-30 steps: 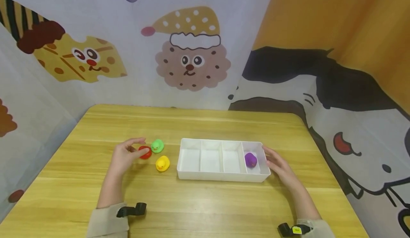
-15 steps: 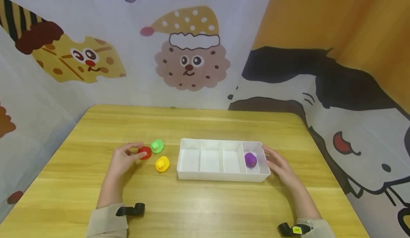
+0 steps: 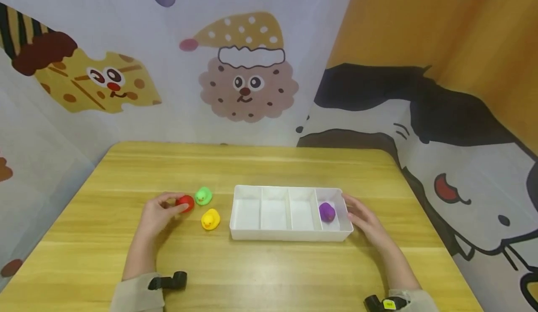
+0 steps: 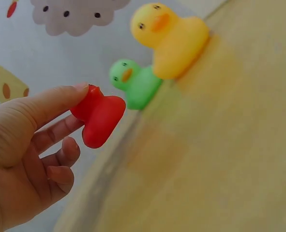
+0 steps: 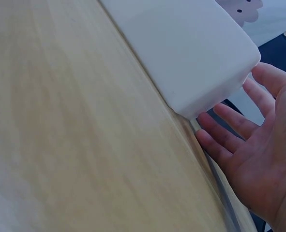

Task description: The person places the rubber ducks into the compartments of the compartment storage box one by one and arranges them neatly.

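Note:
Between thumb and forefinger, my left hand (image 3: 157,214) pinches a red duck (image 3: 185,203); the left wrist view shows the red duck (image 4: 101,118) at the fingertips, its other fingers loosely bent. A green duck (image 3: 203,196) and a yellow duck (image 3: 210,219) stand on the table just right of it. My right hand (image 3: 370,221) touches the right end of a white four-part box (image 3: 290,235) with relaxed fingers, also seen with the box (image 5: 181,53) in the right wrist view. A purple duck (image 3: 327,212) lies in the box's rightmost compartment.
The wooden table (image 3: 260,274) reaches back to a wall cloth (image 3: 176,125) printed with cartoon figures. Dark wrist straps with small cameras sit on both sleeves.
The left hand's thumb and forefinger have closed on the red duck, which has shifted slightly left, away from the green one. The right hand stays at the box. The head view has tilted slightly.

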### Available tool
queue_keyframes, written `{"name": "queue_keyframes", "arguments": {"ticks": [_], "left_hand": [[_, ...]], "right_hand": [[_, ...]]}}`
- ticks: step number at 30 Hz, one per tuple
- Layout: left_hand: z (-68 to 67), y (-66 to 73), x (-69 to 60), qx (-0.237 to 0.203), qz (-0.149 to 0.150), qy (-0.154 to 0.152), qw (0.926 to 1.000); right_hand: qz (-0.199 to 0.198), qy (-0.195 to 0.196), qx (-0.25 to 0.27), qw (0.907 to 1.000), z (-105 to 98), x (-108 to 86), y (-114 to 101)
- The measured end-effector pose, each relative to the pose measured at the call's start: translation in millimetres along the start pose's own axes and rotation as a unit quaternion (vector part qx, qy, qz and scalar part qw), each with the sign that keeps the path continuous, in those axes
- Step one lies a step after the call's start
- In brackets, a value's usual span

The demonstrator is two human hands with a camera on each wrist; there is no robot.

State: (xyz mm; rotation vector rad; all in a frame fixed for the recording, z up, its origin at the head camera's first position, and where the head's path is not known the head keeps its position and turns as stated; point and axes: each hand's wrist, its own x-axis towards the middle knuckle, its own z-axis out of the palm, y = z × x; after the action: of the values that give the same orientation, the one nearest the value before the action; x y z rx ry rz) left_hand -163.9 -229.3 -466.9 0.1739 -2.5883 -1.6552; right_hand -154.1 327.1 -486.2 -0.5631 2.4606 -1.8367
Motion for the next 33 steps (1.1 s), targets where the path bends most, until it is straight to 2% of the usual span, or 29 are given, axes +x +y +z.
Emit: {"name": "queue_keyframes", "arguments": {"ticks": [3,10,15,21,25,33], "left_hand": [[-4.6,7.8,-1.3,0.028,0.021,0.008,0.9993],[-6.6,25.0,-9.0,0.022,0.049,0.012,0.9985],[-2.7,44.1,-15.1,0.039,0.076,0.015,0.9963],[9.3,67.6,-21.7,0.026,0.111,0.003,0.9935],[18.8,76.8,-25.0,0.015,0.123,-0.017,0.9921],[37.9,94.1,-25.6,-0.026,0.153,-0.031,0.9873]], "right_hand": [[0.001,0.002,-0.004,1.0000,-1,0.6,0],[0.005,-0.003,0.007,1.0000,1,0.6,-1],[0.013,-0.004,0.008,0.9999,2,-0.3,-1],[0.021,-0.001,-0.009,0.9997,1,-1.1,0],[0.020,-0.002,-0.010,0.9997,0,-1.6,1],[0.017,-0.001,0.000,0.9999,0,-1.0,-1]]}}
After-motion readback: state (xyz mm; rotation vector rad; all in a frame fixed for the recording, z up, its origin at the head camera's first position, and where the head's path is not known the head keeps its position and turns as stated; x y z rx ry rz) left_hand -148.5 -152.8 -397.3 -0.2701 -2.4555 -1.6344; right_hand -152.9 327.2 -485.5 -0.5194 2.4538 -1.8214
